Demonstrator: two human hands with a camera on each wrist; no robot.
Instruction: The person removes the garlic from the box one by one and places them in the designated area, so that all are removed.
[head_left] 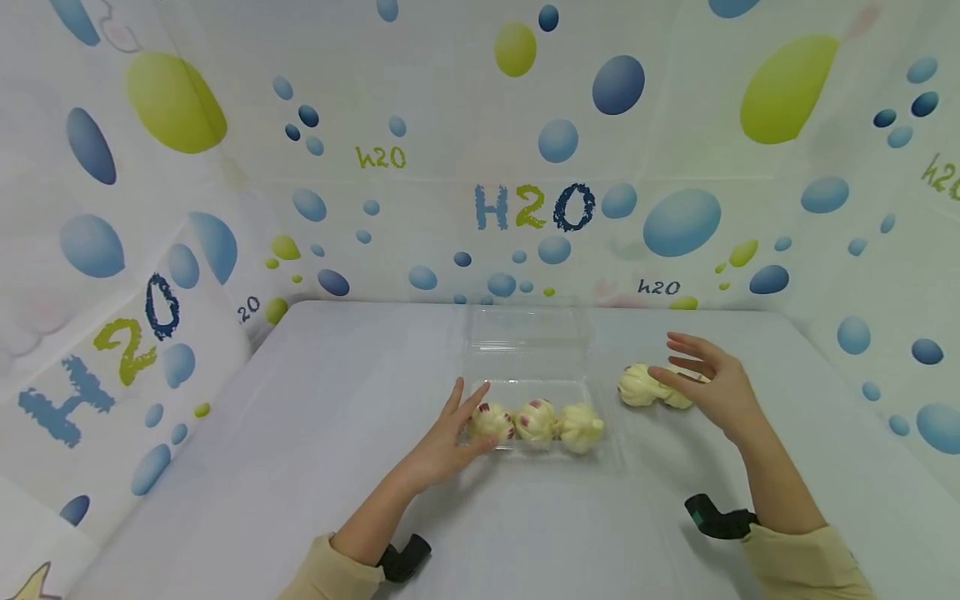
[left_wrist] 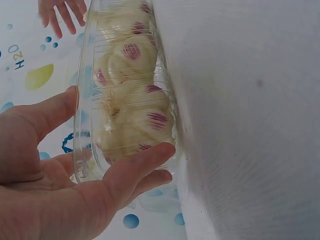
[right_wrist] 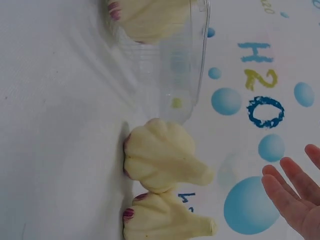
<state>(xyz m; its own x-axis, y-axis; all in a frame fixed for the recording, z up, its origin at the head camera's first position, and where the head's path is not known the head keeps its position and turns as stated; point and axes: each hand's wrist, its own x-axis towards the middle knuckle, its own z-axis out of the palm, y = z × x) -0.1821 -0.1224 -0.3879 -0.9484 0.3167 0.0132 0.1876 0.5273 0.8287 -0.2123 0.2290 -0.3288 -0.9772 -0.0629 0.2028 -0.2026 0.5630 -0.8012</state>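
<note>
My left hand (head_left: 447,442) holds the left end of a clear plastic clamshell container (head_left: 592,383), thumb and fingers spread about its corner. In the left wrist view, fingertips (left_wrist: 162,152) lie against the container's wall. Three pale garlic bulbs with purple patches stand in a row inside: a left bulb (head_left: 492,422), a middle bulb (head_left: 537,419) and a right bulb (head_left: 581,427). Two more garlic bulbs, one (right_wrist: 159,152) beside the other (right_wrist: 162,217), lie on the table to the container's right. Over them hovers my right hand (head_left: 720,387), fingers apart, holding nothing.
The container's transparent lid (head_left: 528,329) is folded back behind it. A white cloth covers the table (head_left: 337,375). Behind rises a backdrop (head_left: 450,100) printed with blue and green bubbles. Black wrist mounts (head_left: 720,518) sit below both hands.
</note>
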